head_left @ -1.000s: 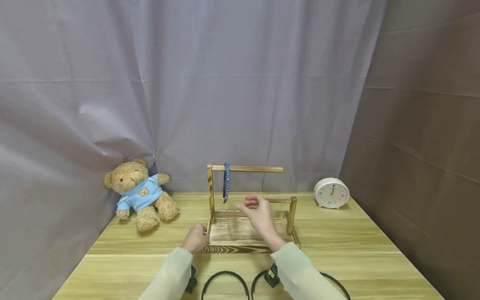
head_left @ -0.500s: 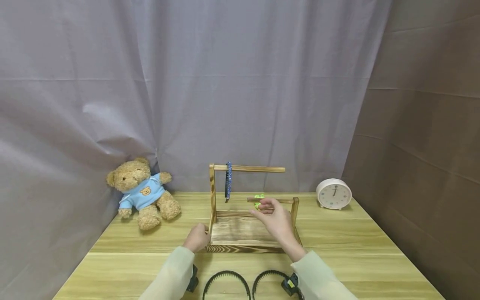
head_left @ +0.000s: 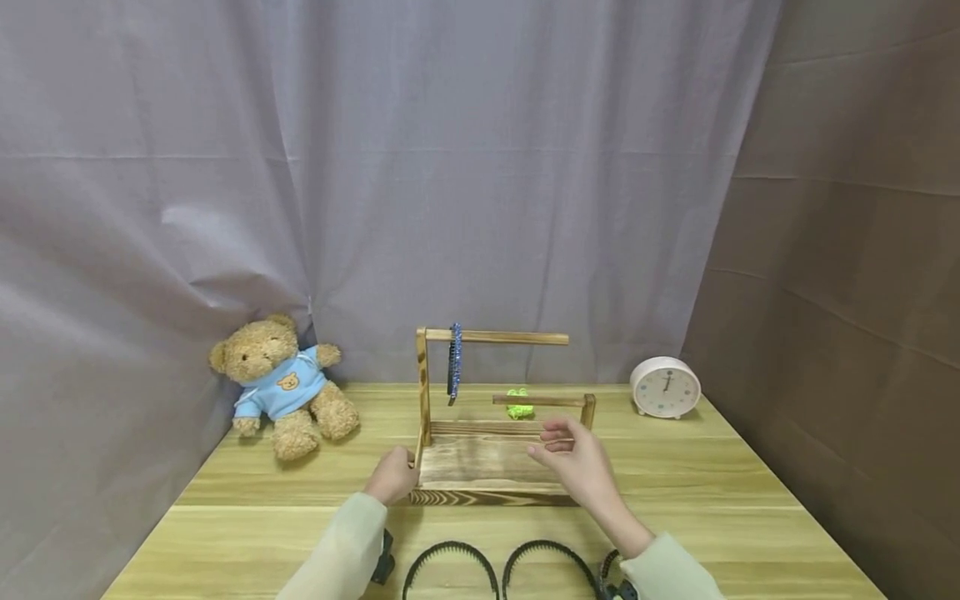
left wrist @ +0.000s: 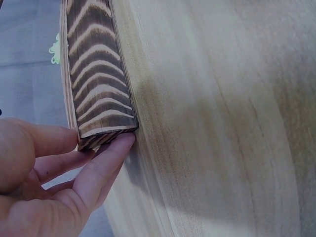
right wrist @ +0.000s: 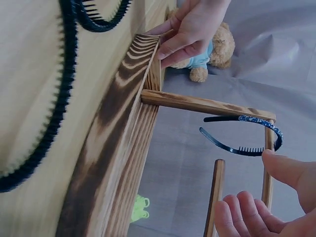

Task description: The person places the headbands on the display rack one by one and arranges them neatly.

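Observation:
A wooden rack (head_left: pixel 480 497) with a tray base and two side arms stands mid-table. Its front left corner is held by my left hand (head_left: pixel 392 477); in the left wrist view, the thumb and fingers (left wrist: pixel 98 173) pinch the rack's end. A blue glittery headband (head_left: pixel 455 360) hangs from the upper arm (head_left: pixel 517 337), near the post. My right hand (head_left: pixel 585 467) is in front of the rack's right side, holding nothing, its fingers loosely bent. In the right wrist view the hanging headband (right wrist: pixel 256 121) shows its comb teeth.
Several black toothed headbands, one of them the middle headband (head_left: pixel 546 546), lie at the table's front edge. Behind the lower arm (head_left: pixel 536 401) is a bright green looped thing (head_left: pixel 519 411). A teddy bear (head_left: pixel 281 387) sits at left, a white clock (head_left: pixel 665 387) at right.
My right hand has moved right and down, away from the hanging headband. The green thing and the lower arm's end have come into sight. My left hand stays on the rack.

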`<action>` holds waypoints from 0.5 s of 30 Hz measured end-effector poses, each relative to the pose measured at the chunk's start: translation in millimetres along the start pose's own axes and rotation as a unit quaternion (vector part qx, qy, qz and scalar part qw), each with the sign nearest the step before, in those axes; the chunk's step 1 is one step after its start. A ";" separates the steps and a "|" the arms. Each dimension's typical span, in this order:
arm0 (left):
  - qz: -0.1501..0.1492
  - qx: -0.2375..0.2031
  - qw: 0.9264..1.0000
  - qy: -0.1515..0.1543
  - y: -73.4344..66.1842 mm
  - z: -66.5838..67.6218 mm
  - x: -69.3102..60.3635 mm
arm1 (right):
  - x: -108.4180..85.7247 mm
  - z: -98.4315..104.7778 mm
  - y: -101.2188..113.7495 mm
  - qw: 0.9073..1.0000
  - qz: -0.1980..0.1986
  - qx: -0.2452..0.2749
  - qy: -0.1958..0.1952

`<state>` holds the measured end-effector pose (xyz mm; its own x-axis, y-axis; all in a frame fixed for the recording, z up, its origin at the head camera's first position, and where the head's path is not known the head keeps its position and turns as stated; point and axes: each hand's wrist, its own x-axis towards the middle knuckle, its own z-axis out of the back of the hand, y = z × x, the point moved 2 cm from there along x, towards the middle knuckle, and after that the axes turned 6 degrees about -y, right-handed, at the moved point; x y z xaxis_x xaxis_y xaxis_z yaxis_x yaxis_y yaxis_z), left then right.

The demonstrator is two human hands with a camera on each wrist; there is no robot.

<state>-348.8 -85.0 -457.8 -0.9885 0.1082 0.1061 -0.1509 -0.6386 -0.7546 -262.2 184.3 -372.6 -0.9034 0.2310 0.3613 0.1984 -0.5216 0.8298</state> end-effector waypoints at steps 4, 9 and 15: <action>0.011 -0.007 1.000 0.002 0.2 2.4 -0.5 | -8.1 4.6 -5.3 1.000 -0.013 -0.010 0.011; 0.014 -0.004 1.000 0.002 0.0 2.8 -0.2 | -17.7 10.3 -10.2 1.000 -0.005 -0.026 0.014; 0.012 -0.013 1.000 0.002 -0.1 0.9 0.9 | -28.1 19.9 -15.5 0.998 -0.011 -0.054 0.025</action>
<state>-349.6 -85.5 -457.1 -0.9917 0.0963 0.0848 -0.1264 -0.6204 -0.7740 -232.3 202.2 -387.2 -0.9255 0.2040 0.3192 0.1379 -0.6034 0.7854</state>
